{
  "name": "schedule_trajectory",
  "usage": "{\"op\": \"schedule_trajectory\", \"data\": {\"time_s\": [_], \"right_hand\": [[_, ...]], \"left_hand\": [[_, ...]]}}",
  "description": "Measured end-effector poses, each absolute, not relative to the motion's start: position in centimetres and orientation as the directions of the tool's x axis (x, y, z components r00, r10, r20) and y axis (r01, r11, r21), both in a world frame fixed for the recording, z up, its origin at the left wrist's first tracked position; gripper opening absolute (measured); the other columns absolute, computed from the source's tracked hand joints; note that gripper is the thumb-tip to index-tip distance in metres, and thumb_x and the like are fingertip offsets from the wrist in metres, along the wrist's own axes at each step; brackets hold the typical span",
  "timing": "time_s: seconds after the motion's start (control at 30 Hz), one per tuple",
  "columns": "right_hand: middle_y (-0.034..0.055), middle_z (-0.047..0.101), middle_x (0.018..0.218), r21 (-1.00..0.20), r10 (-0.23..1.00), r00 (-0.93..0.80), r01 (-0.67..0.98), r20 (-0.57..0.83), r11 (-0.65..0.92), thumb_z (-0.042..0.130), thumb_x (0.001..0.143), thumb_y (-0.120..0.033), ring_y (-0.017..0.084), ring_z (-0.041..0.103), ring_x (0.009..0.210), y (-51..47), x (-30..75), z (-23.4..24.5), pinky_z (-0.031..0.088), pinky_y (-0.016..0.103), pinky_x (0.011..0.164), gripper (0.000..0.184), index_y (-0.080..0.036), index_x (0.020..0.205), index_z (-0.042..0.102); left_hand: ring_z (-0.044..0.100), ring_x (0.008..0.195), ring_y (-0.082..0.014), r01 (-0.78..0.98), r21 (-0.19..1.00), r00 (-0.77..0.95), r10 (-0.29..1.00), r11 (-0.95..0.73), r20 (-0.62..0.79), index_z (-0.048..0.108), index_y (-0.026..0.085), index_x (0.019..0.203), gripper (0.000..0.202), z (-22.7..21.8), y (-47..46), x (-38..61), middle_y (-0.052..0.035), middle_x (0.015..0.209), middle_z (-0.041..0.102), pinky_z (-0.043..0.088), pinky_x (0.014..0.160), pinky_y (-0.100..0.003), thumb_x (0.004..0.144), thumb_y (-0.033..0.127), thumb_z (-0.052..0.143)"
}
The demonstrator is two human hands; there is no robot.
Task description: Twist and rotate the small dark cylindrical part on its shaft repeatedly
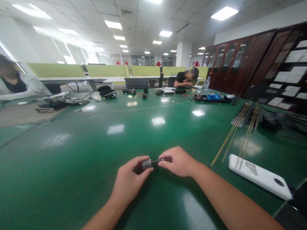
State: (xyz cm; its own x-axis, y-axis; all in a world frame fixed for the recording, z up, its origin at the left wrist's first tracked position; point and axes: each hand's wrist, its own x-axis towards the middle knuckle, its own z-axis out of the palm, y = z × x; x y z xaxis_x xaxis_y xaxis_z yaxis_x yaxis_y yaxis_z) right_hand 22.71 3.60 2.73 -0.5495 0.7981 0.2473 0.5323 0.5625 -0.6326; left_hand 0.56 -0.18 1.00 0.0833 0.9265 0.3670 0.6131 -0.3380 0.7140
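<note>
Between the thumb and fingers of my left hand [130,179] is a short grey metal cylinder [146,164], which looks like a small motor. A thin dark rod [155,161] reaches from its right end towards my right hand [178,162]. My right thumb and forefinger pinch the far end of that rod. Whether the rod and cylinder are one piece or two joined parts I cannot tell. Both hands are held low over the green table [96,143], close together. Palms and the remaining fingers are partly hidden.
Thin brass-coloured rods [231,134] lie at the right, near a white oblong case [260,176]. A black tray of parts [213,98], a bottle [207,83] and dark pouches [107,92] stand at the far side. One person sits opposite, another at far left.
</note>
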Motion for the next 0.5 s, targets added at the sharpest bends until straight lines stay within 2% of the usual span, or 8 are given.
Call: {"op": "schedule_trajectory", "data": {"time_s": [0.5], "right_hand": [[0.0007, 0.072, 0.078, -0.613, 0.789, -0.556, 0.537, 0.261, 0.58, 0.063, 0.087, -0.031, 0.013, 0.06, 0.068, 3.65, 22.81, 2.75, 0.038, 0.023, 0.062, 0.017, -0.021, 0.092, 0.076]], "left_hand": [[0.068, 0.089, -0.0223, 0.625, 0.711, 0.077, 0.932, -0.321, 0.354, 0.071, 0.027, 0.102, 0.028, 0.69, -0.09, 0.34, -0.0005, 0.099, 0.072, 0.056, 0.086, -0.035, 0.075, 0.036, 0.071]]}}
